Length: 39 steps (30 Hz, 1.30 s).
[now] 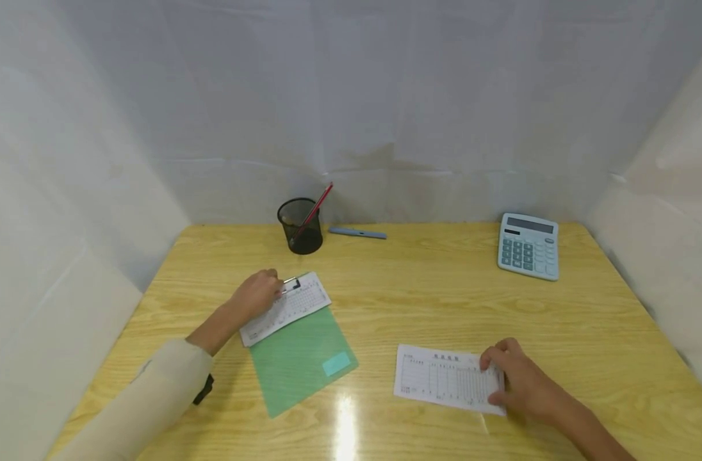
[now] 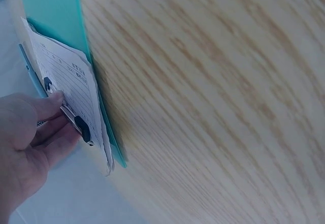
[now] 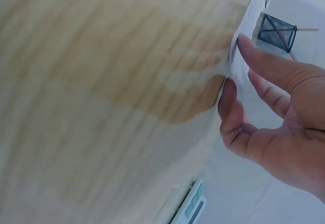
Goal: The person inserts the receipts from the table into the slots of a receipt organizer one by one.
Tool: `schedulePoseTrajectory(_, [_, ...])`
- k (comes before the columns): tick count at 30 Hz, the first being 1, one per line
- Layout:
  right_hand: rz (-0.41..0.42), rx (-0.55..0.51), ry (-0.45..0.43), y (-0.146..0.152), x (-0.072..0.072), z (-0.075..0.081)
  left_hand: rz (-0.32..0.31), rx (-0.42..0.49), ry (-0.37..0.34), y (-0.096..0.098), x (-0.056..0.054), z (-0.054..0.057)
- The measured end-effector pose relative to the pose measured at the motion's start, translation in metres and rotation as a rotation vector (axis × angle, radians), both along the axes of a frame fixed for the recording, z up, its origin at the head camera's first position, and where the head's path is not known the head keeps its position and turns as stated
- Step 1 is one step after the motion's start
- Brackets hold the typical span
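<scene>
On the left of the table lies a green clipboard (image 1: 305,365) with printed forms (image 1: 290,314) across its top end. My left hand (image 1: 257,294) grips its metal clip (image 2: 71,116), thumb on the near side and fingers behind, as the left wrist view shows. A separate printed form (image 1: 443,379) lies to the right of the clipboard. Its right end is pinched between the thumb and fingers of my right hand (image 1: 518,381). In the right wrist view that paper (image 3: 249,23) appears almost edge-on, close over the tabletop.
A black mesh pen holder (image 1: 306,240) with a red pencil (image 1: 316,211) stands at the back. Beside it lies a slim blue pen-like object (image 1: 358,233). A light blue calculator (image 1: 528,246) is at the back right. White sheeting (image 1: 357,96) encloses the wooden table (image 1: 420,288).
</scene>
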State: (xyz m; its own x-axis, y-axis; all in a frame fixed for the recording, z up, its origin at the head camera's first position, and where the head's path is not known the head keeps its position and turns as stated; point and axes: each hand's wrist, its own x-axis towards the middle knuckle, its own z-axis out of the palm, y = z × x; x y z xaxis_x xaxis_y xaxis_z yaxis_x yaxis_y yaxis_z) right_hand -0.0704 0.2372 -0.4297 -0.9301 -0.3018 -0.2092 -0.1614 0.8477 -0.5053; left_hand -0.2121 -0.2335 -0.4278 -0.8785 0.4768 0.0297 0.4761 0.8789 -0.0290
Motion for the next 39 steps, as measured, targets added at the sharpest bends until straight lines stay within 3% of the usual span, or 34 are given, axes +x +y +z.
schedulePoseTrajectory(7, [-0.089,-0.099,-0.005,0.005,-0.002,-0.003,-0.001,0.003,-0.003,0.000,0.000,0.001])
schedulePoseTrajectory(14, [-0.091,-0.162,0.045,0.011,-0.004,-0.002,0.013,0.019,-0.021,0.001,0.000,0.003])
schedulePoseTrajectory(23, [-0.120,-0.185,0.033,0.006,-0.013,0.007,0.008,0.025,-0.026,0.000,-0.001,0.003])
schedulePoseTrajectory(29, [-0.093,-0.226,0.052,-0.001,-0.023,0.015,0.000,0.040,-0.024,-0.001,-0.001,0.002])
schedulePoseTrajectory(39, [0.040,-0.325,0.108,-0.033,-0.051,0.034,-0.006,0.042,-0.014,-0.001,-0.001,0.002])
